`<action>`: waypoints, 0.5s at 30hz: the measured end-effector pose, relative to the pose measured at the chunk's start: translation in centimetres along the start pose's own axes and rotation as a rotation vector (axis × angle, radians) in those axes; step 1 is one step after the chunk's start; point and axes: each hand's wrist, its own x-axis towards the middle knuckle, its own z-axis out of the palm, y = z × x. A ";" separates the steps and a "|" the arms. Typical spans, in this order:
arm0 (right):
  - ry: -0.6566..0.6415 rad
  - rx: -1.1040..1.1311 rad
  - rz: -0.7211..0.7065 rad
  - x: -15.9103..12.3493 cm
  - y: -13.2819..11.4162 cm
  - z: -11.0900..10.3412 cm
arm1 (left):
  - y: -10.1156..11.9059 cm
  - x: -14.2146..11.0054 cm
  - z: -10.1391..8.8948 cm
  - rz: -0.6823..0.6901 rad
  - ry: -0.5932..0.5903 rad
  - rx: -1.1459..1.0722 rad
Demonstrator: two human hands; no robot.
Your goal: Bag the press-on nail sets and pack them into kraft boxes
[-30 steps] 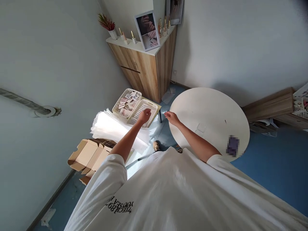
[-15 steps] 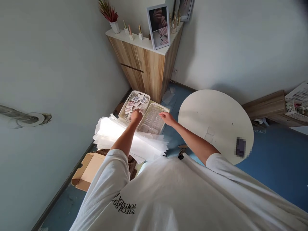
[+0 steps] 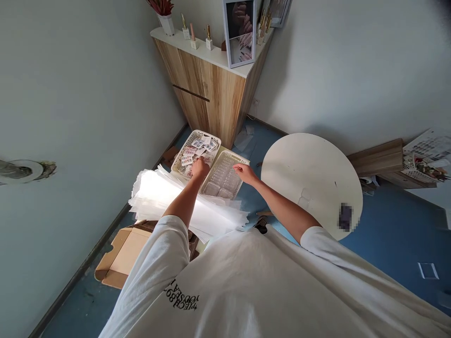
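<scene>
My left hand reaches into a white perforated basket of small patterned cards or packets. Its fingers look curled, with the tips hidden among the contents, so what they grip cannot be made out. Over the right rim of a second basket, my right hand has its fingers drawn together; anything held there is too small to name. Rows of clear plastic cases fill that second basket. Both baskets stand side by side.
Large white sheets lie stacked before the baskets, beside an open cardboard box. A round white table stands to the right, bearing clear plastic pieces and a blurred dark object. Behind is a wooden cabinet with bottles and frames.
The view has shifted slightly. Both hands stay at nearly the same places over the baskets, with only slight movement in the left.
</scene>
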 end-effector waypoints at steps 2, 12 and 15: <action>-0.003 0.006 -0.004 0.2 -0.2 0.3 | -0.2 0.3 0.2 -0.002 0.001 -0.014; -0.061 0.047 -0.067 2.1 -0.5 2.4 | -0.1 1.1 1.2 -0.035 -0.004 -0.096; -0.066 0.054 -0.081 2.5 -0.6 2.7 | 0.2 0.9 1.0 -0.025 0.043 -0.033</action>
